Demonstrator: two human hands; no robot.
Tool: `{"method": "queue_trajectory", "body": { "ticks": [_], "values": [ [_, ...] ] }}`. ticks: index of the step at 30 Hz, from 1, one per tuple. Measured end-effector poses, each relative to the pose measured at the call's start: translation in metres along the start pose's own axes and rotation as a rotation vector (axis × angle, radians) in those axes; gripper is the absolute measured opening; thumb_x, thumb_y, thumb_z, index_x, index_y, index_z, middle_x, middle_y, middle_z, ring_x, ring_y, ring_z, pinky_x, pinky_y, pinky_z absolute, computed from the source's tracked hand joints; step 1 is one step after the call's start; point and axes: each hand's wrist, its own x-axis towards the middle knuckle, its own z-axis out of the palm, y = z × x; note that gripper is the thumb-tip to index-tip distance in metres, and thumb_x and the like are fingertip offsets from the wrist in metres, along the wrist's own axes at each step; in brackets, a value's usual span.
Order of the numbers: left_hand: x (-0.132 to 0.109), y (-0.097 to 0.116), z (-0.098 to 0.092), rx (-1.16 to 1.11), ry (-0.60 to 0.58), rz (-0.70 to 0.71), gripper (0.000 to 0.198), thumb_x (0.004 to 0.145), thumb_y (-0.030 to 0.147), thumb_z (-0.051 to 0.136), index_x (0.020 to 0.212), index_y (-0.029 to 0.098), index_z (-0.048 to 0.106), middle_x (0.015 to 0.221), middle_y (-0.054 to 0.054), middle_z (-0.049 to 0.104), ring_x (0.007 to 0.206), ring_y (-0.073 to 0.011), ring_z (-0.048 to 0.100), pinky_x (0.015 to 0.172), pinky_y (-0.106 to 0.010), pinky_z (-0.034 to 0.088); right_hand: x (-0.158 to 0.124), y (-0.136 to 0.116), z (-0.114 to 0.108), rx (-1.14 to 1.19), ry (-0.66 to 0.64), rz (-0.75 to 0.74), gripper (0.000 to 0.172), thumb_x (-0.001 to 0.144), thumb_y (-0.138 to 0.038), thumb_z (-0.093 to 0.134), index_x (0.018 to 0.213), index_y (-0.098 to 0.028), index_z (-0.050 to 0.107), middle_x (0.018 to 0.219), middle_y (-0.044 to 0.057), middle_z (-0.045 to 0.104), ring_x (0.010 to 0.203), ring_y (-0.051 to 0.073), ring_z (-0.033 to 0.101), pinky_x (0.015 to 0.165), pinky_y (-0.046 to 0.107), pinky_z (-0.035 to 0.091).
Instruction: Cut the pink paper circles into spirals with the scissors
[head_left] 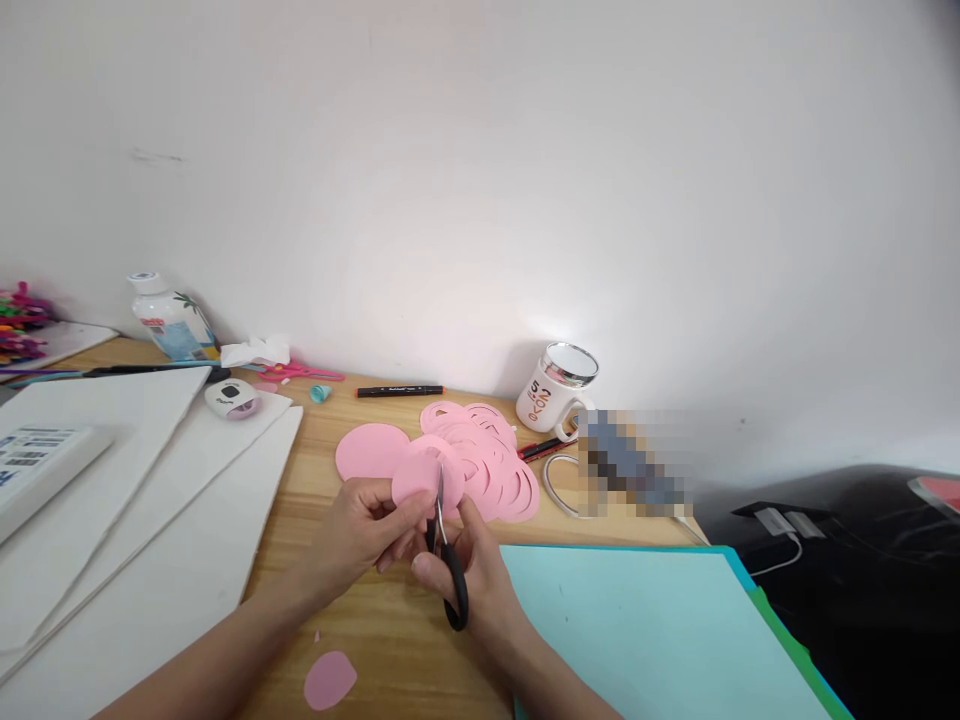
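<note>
Between thumb and fingers, my left hand [379,525] pinches a round piece of pink paper [414,474]. My right hand [476,570] grips a pair of black-handled scissors [455,588], whose blades point away from me and lie at the right part of that paper. Just behind my hands, a pile of pink paper pieces with curved slits [499,455] spreads on the wooden table. A plain pink paper disc [367,451] lies left of the pile. Nearer to me, a small pink oval [330,681] rests on the wood below my left forearm.
White boards [217,570] lie stacked at left, with a white box [45,470] on top. A white mug [553,390], a black marker [400,391], pink scissors [300,371] and a white bottle [172,318] stand or lie along the wall. Light blue sheets [645,620] cover the right side.
</note>
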Motion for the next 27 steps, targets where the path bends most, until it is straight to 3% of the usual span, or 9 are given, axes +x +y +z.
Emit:
{"method": "queue_trajectory", "body": {
  "ticks": [6,12,18,22,27],
  "values": [
    [-0.0002,0.0004,0.0005,-0.006,-0.013,0.013,0.042,0.076,0.039,0.056,0.043,0.015,0.046,0.033,0.007,0.041,0.028,-0.0032,0.034,0.033,-0.015,0.027,-0.0002,0.0023,-0.0028,-0.034,0.013,0.01,0.048,0.062,-0.032,0.076,0.093,-0.019,0.042,0.056,-0.009,0.046,0.047,0.006,0.033,0.043,0.017,0.026],
    [-0.0002,-0.0005,-0.0022,-0.009,-0.012,0.005,0.04,0.079,0.039,0.055,0.048,0.014,0.049,0.035,0.007,0.042,0.029,-0.0032,0.035,0.032,-0.015,0.024,-0.0001,0.0039,-0.0025,-0.081,0.028,0.016,0.045,0.064,-0.034,0.074,0.094,-0.019,0.045,0.05,-0.01,0.046,0.041,0.007,0.037,0.04,0.017,0.031],
    [0.0021,-0.0043,-0.005,0.01,0.039,0.042,0.04,0.081,0.038,0.053,0.049,0.015,0.047,0.036,0.007,0.042,0.031,-0.0031,0.033,0.033,-0.015,0.025,-0.0008,0.0023,-0.0021,-0.116,-0.003,0.015,0.052,0.067,-0.043,0.07,0.105,-0.019,0.043,0.044,-0.012,0.044,0.037,0.007,0.038,0.045,0.022,0.042],
    [0.0022,-0.0065,-0.0047,-0.024,0.102,0.066,0.042,0.082,0.04,0.05,0.049,0.015,0.043,0.036,0.007,0.042,0.031,-0.0032,0.033,0.034,-0.015,0.025,-0.001,0.0011,-0.0008,-0.147,0.013,0.032,0.061,0.066,-0.05,0.069,0.108,-0.018,0.039,0.041,-0.013,0.042,0.035,0.008,0.039,0.044,0.023,0.043],
    [-0.0011,-0.0021,0.0005,-0.046,-0.017,0.017,0.037,0.077,0.043,0.053,0.054,0.015,0.053,0.036,0.006,0.044,0.03,-0.0046,0.035,0.031,-0.015,0.025,-0.0018,0.0029,0.0016,-0.145,0.007,0.06,0.055,0.064,-0.052,0.069,0.099,-0.02,0.04,0.044,-0.011,0.046,0.035,0.009,0.041,0.042,0.022,0.041]
  ]
}}
